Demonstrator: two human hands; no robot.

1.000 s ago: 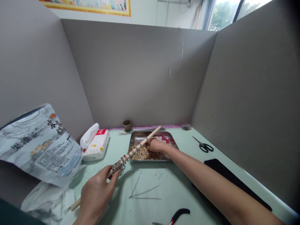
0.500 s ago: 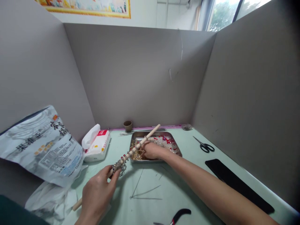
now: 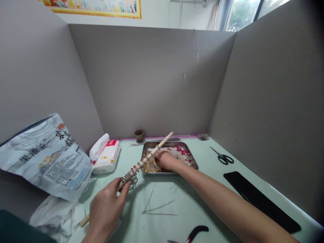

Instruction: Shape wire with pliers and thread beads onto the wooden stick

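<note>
My left hand [image 3: 105,211] is closed round a long wooden stick [image 3: 162,141] that slants up toward the back of the table. Beads and silvery wire ornaments [image 3: 130,176] are wound round the stick just above my fingers. My right hand [image 3: 165,160] reaches into a shallow metal tray [image 3: 189,153] filled with gold, clear and red beads. Its fingers are curled down among the gold beads at the left of the tray, right beside the stick. What they pinch, if anything, is too small to see.
A tissue pack [image 3: 105,156] and a large printed bag [image 3: 44,157] lie at the left. A small cup [image 3: 138,135] stands at the back wall. Scissors [image 3: 222,157] and a black phone [image 3: 258,199] lie at the right. Pliers [image 3: 193,233] and thin wires [image 3: 158,207] lie in front.
My right hand moved from the middle of the tray to its left part, next to the stick. The stick's far end rose slightly.
</note>
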